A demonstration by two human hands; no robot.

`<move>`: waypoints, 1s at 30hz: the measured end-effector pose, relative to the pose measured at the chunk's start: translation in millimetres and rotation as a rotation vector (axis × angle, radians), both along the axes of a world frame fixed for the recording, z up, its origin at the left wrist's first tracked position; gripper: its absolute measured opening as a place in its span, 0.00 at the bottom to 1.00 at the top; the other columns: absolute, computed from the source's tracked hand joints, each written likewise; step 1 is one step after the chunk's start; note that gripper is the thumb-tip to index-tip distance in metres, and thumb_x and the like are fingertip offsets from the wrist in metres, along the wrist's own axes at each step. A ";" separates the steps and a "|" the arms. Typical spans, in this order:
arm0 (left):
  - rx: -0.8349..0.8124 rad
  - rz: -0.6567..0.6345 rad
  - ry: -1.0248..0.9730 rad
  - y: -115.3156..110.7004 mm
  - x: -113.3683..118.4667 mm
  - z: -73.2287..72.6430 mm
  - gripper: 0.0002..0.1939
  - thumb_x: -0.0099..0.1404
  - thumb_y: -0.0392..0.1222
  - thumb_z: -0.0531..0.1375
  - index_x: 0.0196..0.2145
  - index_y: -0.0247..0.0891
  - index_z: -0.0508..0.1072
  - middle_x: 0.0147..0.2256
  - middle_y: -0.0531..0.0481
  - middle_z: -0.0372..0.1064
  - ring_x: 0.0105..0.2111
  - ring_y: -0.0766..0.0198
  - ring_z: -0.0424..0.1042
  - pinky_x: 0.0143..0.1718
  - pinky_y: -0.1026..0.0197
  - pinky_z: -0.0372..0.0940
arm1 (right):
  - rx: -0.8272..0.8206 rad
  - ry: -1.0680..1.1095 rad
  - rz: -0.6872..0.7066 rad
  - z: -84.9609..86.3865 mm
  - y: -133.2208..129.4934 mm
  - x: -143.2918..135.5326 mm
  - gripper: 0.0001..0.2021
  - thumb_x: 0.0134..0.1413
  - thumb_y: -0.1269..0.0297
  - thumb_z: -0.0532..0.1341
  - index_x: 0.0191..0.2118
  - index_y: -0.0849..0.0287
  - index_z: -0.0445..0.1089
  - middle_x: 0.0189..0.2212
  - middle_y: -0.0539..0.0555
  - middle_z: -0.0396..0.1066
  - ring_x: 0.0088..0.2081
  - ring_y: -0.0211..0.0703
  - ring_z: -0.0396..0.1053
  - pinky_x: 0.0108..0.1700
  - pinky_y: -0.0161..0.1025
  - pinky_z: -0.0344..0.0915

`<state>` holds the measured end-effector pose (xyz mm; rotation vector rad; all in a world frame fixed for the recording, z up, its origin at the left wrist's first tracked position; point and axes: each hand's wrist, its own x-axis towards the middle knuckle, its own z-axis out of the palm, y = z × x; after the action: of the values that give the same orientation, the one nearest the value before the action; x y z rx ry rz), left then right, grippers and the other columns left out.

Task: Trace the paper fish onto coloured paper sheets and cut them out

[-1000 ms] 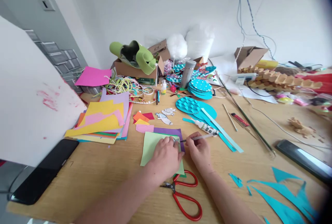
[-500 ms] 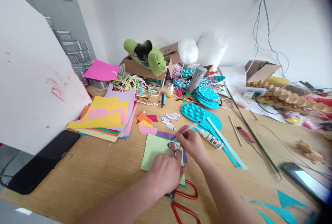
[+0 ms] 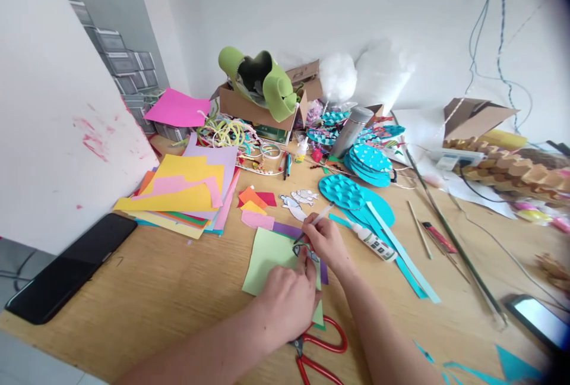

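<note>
Beneath the left hand (image 3: pixel 289 297), its two leading fingers spread and pressing, lies a paper fish (image 3: pixel 297 249) on green paper (image 3: pixel 262 261); the right hand (image 3: pixel 328 243) pinches a pen (image 3: pixel 320 216). The fish looks light, easily creased, best pinned mid-body.

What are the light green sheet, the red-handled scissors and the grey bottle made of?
Light green sheet: probably matte paper, thin and flat-edged. Red-handled scissors: dark, metal-looking pivot; smooth handles, likely plastic, from their glossy even red. Grey bottle: perhaps metal, by its soft sheen; plastic possible.
</note>
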<state>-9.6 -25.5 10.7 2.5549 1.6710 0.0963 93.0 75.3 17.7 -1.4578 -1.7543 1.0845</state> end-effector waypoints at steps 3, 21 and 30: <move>0.029 -0.001 0.000 0.0 0.1 -1.9 0.30 0.67 0.48 0.51 0.59 0.25 0.55 0.53 0.26 0.63 0.26 0.55 0.73 0.22 0.56 0.62 | 0.044 -0.046 0.001 -1.0 -1.6 0.1 0.07 0.48 0.66 0.53 0.23 0.58 0.61 0.14 0.46 0.62 0.18 0.35 0.60 0.21 0.31 0.52; 0.027 -0.011 0.010 -0.2 -0.4 -2.3 0.29 0.67 0.48 0.50 0.60 0.25 0.54 0.53 0.27 0.63 0.26 0.57 0.72 0.22 0.56 0.61 | 0.137 -0.138 0.000 -5.2 -2.9 -0.8 0.07 0.48 0.67 0.52 0.22 0.58 0.60 0.15 0.46 0.61 0.19 0.35 0.59 0.23 0.32 0.52; -0.061 0.007 0.001 0.7 -0.3 -1.1 0.28 0.68 0.48 0.49 0.60 0.27 0.53 0.46 0.29 0.68 0.27 0.55 0.72 0.24 0.56 0.61 | 0.150 -0.150 0.018 -1.2 -7.4 -5.0 0.07 0.48 0.67 0.51 0.22 0.57 0.60 0.15 0.46 0.61 0.19 0.36 0.61 0.23 0.31 0.54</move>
<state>-9.9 -24.8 9.7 2.5059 1.6563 0.0439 88.0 67.8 16.5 -1.4645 -1.9117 0.8519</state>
